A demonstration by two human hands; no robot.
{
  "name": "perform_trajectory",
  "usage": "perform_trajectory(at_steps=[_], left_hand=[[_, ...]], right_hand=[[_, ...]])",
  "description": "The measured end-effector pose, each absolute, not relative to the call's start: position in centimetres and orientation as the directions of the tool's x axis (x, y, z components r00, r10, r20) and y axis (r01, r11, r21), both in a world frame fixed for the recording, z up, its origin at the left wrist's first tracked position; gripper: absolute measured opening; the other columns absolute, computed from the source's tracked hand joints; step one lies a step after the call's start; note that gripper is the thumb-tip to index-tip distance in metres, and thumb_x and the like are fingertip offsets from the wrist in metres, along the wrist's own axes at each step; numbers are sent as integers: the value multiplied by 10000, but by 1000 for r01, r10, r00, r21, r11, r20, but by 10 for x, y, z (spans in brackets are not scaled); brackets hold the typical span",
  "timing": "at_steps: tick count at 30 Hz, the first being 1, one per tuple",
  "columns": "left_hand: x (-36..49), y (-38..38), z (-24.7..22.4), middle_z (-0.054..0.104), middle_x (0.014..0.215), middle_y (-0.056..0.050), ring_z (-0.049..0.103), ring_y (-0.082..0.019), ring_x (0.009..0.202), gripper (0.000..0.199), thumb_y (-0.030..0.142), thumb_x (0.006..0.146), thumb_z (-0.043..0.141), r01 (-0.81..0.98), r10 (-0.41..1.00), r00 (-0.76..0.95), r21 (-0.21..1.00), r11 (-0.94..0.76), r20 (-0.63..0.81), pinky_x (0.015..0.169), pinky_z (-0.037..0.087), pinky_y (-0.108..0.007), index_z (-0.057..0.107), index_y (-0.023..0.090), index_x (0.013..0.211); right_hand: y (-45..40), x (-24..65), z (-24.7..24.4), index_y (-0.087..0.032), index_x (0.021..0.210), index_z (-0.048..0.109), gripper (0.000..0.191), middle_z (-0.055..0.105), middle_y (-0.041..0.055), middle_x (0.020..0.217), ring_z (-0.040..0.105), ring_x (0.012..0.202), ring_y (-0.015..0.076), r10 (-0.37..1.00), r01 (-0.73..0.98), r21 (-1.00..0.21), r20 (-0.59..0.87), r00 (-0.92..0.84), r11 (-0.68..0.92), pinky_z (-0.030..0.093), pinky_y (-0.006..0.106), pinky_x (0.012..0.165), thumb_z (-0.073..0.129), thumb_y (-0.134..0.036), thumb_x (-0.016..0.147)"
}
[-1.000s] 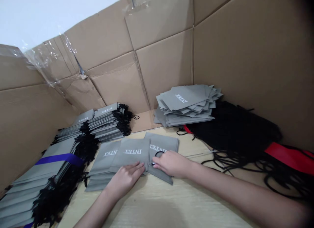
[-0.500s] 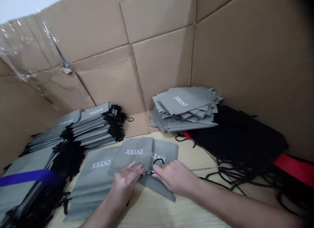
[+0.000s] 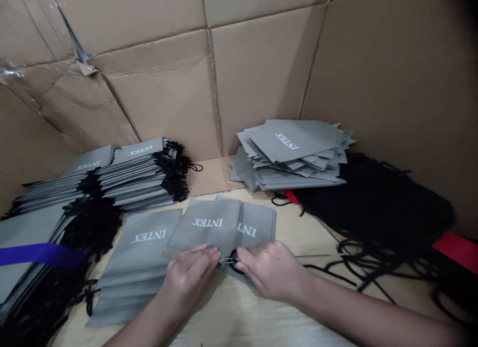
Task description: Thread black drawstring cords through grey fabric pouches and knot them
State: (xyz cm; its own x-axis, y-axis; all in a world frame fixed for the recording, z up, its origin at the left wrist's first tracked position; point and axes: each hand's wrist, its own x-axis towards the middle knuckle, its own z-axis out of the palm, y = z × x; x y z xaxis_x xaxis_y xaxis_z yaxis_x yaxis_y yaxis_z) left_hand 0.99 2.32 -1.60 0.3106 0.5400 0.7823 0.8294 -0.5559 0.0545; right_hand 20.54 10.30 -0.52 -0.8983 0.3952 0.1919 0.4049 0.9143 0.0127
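My left hand (image 3: 192, 272) is closed on the near edge of a grey fabric pouch (image 3: 203, 230) marked INTEX. Just right of its fingertips, a small metal wire loop (image 3: 229, 260) pokes out. My right hand (image 3: 267, 267) is closed, pinching a black cord (image 3: 235, 265) beside that wire loop. Whether the cord passes through the loop is too small to tell. Under the held pouch lies another grey pouch (image 3: 257, 227), partly covered by my right hand. More grey pouches (image 3: 145, 257) lie overlapped to the left of my left hand.
Stacks of grey pouches with black cords (image 3: 130, 180) stand at the left, one bundle wrapped with a blue band (image 3: 41, 255). A loose pouch pile (image 3: 295, 153) sits at the back. Black cords with red bands (image 3: 373, 197) fill the right. Cardboard walls (image 3: 261, 63) enclose the table.
The view has tipped downward. The black cord loop that stood above my right thumb no longer shows there; cord now shows low between my hands. Both hands stay at the pouch's edge.
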Motion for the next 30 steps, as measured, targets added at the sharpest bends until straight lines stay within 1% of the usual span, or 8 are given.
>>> perform_trajectory(at_steps=[5, 12, 18, 20, 23, 25, 27, 30], left_hand=[[9, 19, -14, 726, 799, -29, 687, -118, 766, 112, 113, 877, 512, 827, 562, 384, -1, -563, 733, 831, 552, -271, 619, 130, 906], [10, 18, -12, 719, 786, -37, 681, -114, 743, 124, 118, 889, 486, 819, 556, 411, -25, -573, 722, 811, 555, -264, 605, 126, 920], [16, 18, -8, 712, 763, -62, 680, -142, 713, 151, 102, 887, 452, 794, 517, 506, -137, -592, 690, 760, 579, -291, 598, 97, 928], [16, 18, -9, 712, 788, -72, 682, -150, 747, 160, 106, 885, 450, 789, 515, 513, -141, -598, 687, 788, 572, -297, 593, 95, 956], [13, 17, -11, 711, 828, -62, 681, -142, 795, 184, 123, 891, 444, 820, 574, 463, -79, -567, 675, 832, 550, -273, 589, 126, 1003], [10, 16, -11, 712, 815, -43, 684, -132, 787, 189, 123, 893, 441, 849, 597, 410, -48, -527, 690, 837, 541, -253, 591, 149, 1005], [6, 16, -11, 716, 808, -32, 688, -128, 776, 181, 126, 894, 450, 864, 592, 380, -43, -502, 710, 831, 540, -244, 594, 158, 999], [2, 16, -11, 727, 821, -33, 692, -130, 772, 177, 138, 893, 470, 860, 572, 385, -57, -507, 724, 814, 549, -245, 589, 152, 1023]], right_hand=[[103, 207, 3, -170, 796, 518, 264, 669, 46, 629, 594, 503, 165, 451, 455, -5, 131, -883, 891, 116, 290, 465, 327, -287, 936], [96, 205, 4, -182, 779, 548, 252, 682, 33, 610, 609, 493, 172, 496, 499, 6, 115, -861, 866, 96, 294, 457, 367, -286, 920], [89, 204, 2, -181, 759, 555, 283, 670, 30, 594, 613, 509, 177, 508, 508, -26, 106, -855, 861, 137, 291, 458, 348, -274, 929], [88, 204, 4, -180, 765, 548, 284, 660, 27, 585, 602, 501, 174, 509, 506, -56, 116, -853, 861, 153, 289, 456, 338, -273, 932], [89, 206, 11, -182, 822, 540, 246, 655, 22, 615, 595, 519, 175, 502, 488, -120, 156, -851, 864, 180, 281, 456, 375, -337, 918], [91, 209, 15, -183, 872, 531, 211, 655, 22, 658, 593, 552, 172, 501, 480, -144, 203, -842, 865, 205, 273, 468, 405, -349, 905], [95, 212, 15, -185, 840, 525, 182, 635, 14, 650, 569, 546, 156, 486, 465, -141, 251, -837, 874, 225, 269, 483, 389, -284, 909], [98, 214, 11, -185, 725, 506, 251, 588, 1, 596, 512, 496, 127, 419, 405, -112, 317, -851, 907, 238, 268, 489, 340, -196, 912]])
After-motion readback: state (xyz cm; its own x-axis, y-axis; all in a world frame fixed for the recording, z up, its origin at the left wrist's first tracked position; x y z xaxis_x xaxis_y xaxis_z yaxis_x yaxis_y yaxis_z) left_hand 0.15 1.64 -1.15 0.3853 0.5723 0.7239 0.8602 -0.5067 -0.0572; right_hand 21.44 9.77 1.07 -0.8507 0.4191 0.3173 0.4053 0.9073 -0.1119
